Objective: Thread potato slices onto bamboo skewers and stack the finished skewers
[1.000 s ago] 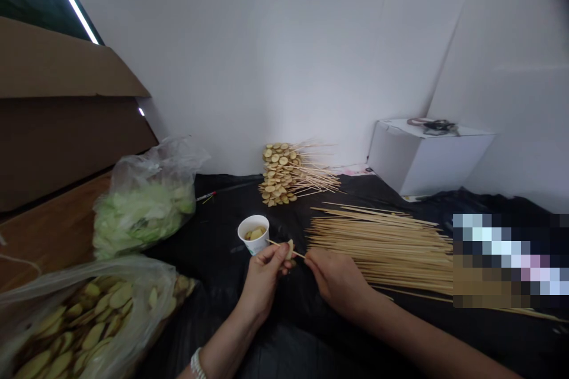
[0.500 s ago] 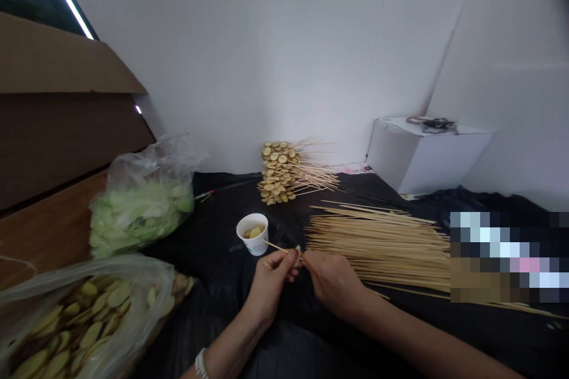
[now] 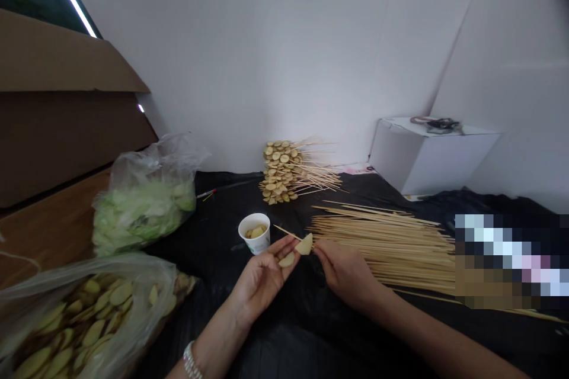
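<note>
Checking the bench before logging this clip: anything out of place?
One long thin bamboo skewer strays from the pile of loose bamboo skewers, lying askew on the black plastic sheet toward the right edge. A pixelated block hides the pile's right end, so that part can't be checked.

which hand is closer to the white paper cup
Left. The left hand is just in front of the white paper cup, close but not touching it. The right hand is farther away to the cup's right, beside the pile of thin bamboo skewers.
</note>
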A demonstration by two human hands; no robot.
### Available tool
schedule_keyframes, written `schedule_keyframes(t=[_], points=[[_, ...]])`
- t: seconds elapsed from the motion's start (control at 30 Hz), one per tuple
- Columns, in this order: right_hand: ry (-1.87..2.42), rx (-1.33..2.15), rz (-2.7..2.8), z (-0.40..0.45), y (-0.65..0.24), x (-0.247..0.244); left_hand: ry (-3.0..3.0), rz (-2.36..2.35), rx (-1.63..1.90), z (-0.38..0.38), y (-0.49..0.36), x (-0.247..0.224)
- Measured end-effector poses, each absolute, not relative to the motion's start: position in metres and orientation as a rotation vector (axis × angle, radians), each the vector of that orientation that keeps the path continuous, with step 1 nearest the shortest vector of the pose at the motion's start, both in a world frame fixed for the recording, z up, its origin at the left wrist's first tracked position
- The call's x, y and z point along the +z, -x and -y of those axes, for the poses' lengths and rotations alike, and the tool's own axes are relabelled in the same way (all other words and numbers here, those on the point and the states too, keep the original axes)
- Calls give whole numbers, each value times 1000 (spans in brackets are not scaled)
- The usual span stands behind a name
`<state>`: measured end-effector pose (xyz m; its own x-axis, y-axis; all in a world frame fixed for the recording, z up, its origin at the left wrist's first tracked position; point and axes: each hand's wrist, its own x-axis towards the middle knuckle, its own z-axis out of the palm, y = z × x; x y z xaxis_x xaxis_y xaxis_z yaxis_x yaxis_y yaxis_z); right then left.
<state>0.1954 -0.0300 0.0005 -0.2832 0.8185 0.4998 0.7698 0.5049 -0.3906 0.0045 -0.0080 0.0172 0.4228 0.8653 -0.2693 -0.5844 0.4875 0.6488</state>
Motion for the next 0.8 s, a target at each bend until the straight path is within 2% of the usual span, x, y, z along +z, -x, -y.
schedule_keyframes(t=[0.8], points=[[1246,71,2107,30,-197,1,-740,-795,1032,8,-4,19]])
